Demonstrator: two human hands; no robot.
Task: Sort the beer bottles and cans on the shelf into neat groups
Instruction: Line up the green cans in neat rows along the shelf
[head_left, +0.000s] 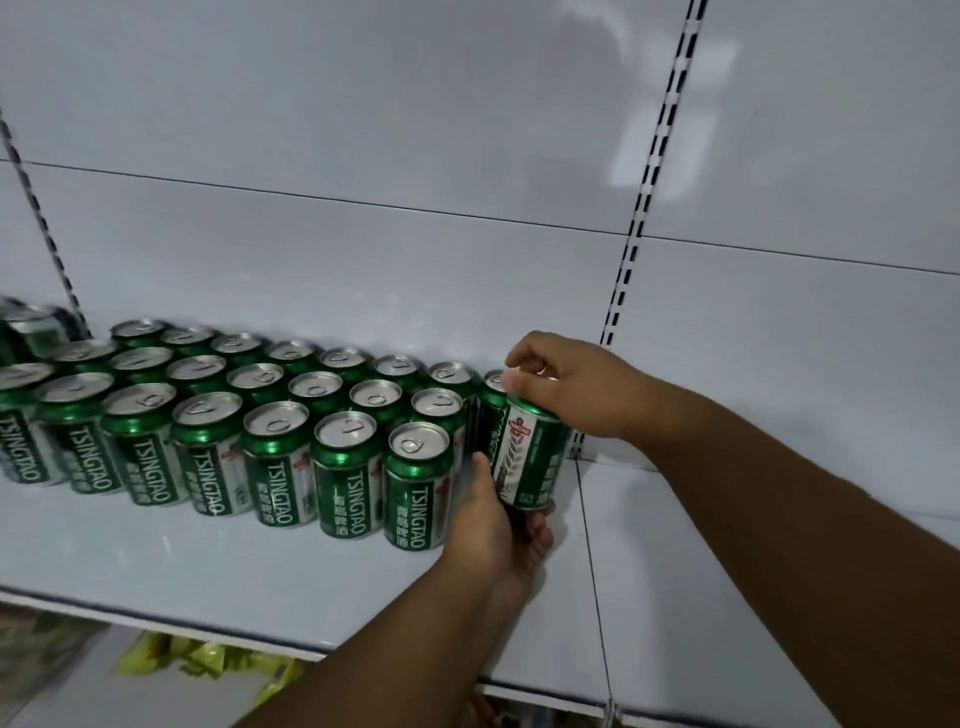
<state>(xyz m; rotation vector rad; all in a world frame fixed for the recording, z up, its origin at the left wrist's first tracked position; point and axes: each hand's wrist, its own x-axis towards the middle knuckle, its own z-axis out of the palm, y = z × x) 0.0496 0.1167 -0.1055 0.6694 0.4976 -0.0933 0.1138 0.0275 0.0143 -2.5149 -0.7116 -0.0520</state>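
Both hands were on one green can (530, 457) at the right end of the rows of cans (234, 415) on the white shelf (208, 566): the right hand (576, 387) gripped its top with curled fingers, and the left hand (501, 525) cupped its base from below, thumb pressed up along its side. The can was tilted slightly, just beside the front row's last can (415, 483) and in front of another at the back. Yellow packets (208, 660) lay on the level below.
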